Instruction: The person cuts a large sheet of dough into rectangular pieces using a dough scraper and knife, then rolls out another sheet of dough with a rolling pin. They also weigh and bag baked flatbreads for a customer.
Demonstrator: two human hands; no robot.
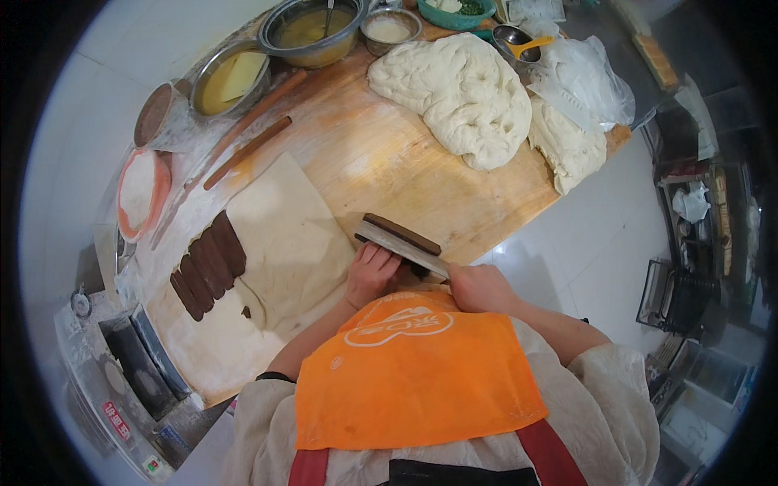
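Note:
My right hand [482,288] grips the handle of a broad-bladed knife [401,248] near the front edge of the wooden board. My left hand [372,274] lies against the blade, its fingers bent over dark brown material that is mostly hidden. Beyond the blade lies a dark brown slab [402,233]. To the left, a sheet of rolled dough [285,237] is spread on the board, and several dark brown slices [209,264] lie overlapping in a row along its left part. A small dark scrap [246,312] rests below them.
A large mass of dough [462,97] and a smaller piece [568,146] lie at the back right of the wooden board [389,164]. Rolling pins [248,153], a flour tub [138,191] and a bowl of yellow liquid [228,82] stand at the back left.

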